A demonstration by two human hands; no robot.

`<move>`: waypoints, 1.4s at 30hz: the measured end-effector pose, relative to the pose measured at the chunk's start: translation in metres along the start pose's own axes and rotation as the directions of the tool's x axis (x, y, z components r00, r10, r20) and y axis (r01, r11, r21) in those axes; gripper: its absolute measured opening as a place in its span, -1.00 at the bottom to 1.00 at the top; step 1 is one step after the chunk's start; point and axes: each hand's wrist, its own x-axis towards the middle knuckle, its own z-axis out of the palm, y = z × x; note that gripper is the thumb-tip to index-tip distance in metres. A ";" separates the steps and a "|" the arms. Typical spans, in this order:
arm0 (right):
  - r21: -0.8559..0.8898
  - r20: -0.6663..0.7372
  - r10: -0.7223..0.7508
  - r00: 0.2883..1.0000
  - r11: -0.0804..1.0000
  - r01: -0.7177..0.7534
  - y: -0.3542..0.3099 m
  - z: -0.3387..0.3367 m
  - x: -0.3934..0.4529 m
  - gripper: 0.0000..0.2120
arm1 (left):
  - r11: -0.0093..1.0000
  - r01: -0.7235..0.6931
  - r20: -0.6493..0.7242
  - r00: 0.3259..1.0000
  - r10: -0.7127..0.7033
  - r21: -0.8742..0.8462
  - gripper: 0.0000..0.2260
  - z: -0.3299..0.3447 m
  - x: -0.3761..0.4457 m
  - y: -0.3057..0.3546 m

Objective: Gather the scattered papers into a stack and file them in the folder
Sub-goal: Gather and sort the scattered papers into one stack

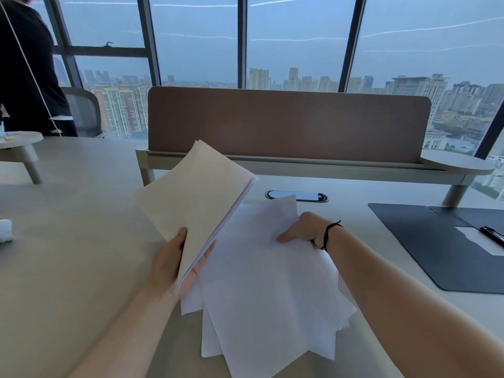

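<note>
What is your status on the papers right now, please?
Left hand gripping raised stack. Right hand pinching loose sheets fanned on the desk. Folder open at right, pen on it.

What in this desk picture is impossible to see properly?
- Head view: the right hand has its fingertips tucked under the loose sheets, so its grip is hidden.
- The black folder runs off the right edge, as does the pen on it.
- The held stack shows only its blank back; any print is unseen.
- How many sheets overlap cannot be counted.
- The small white thing at the left edge is cut off.
</note>
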 end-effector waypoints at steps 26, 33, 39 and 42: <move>-0.040 -0.575 -0.180 0.798 0.981 0.192 0.112 -0.025 -0.069 -0.66 | 0.999 -0.035 0.031 0.999 0.034 0.029 -0.72 -0.003 -0.005 -0.001; 0.658 -0.479 -0.003 0.878 0.660 0.362 0.107 -0.024 -0.076 -0.81 | 0.995 -0.065 0.012 0.998 0.064 0.073 -0.76 -0.007 0.002 -0.001; 0.791 -0.397 -0.036 0.917 0.493 0.362 0.108 -0.023 -0.079 -0.80 | 0.964 -0.021 -0.081 0.996 0.044 0.266 -0.69 -0.010 0.009 0.000; 0.812 -0.382 -0.067 0.922 0.451 0.370 0.107 -0.021 -0.078 -0.78 | 0.882 -0.092 -0.042 0.991 0.126 0.462 -0.78 -0.003 0.006 -0.007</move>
